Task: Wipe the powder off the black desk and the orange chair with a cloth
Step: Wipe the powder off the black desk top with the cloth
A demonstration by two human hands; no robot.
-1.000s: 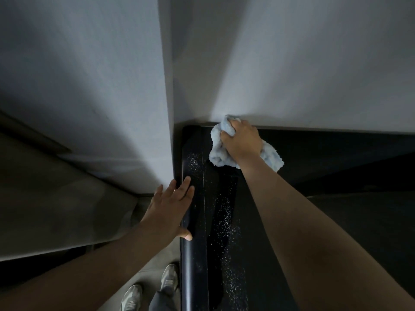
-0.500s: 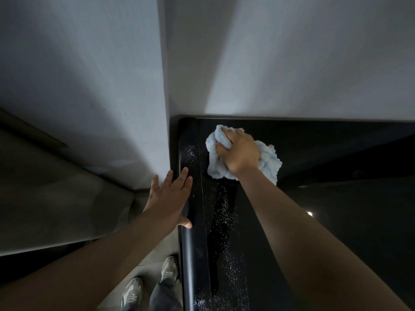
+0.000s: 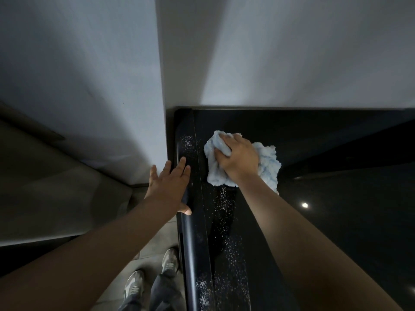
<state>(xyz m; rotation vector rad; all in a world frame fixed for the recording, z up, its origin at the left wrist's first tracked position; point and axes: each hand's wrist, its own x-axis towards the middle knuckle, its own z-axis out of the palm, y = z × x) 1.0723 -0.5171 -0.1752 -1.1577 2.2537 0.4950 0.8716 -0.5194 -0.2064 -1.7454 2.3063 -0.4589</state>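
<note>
The glossy black desk point(image 3: 336, 221) fills the right half of the head view, its far edge against the wall. White powder point(image 3: 226, 245) is scattered in a strip along the desk's left side, with a small patch point(image 3: 187, 142) on the rounded left edge. My right hand point(image 3: 238, 158) grips a crumpled light-blue cloth point(image 3: 267, 160) and presses it on the desk near the far left corner. My left hand point(image 3: 170, 187) rests flat with straight fingers on the desk's rounded left edge. No orange chair is in view.
A white wall point(image 3: 292, 52) rises behind the desk, and a white wall corner point(image 3: 160, 108) juts out just left of it. My grey shoes point(image 3: 170, 261) stand on the tiled floor point(image 3: 146, 265) beside the desk's left edge.
My right hand has dragged the cloth from the desk's far edge toward me, over the powder strip. The left hand has stayed on the desk edge.
</note>
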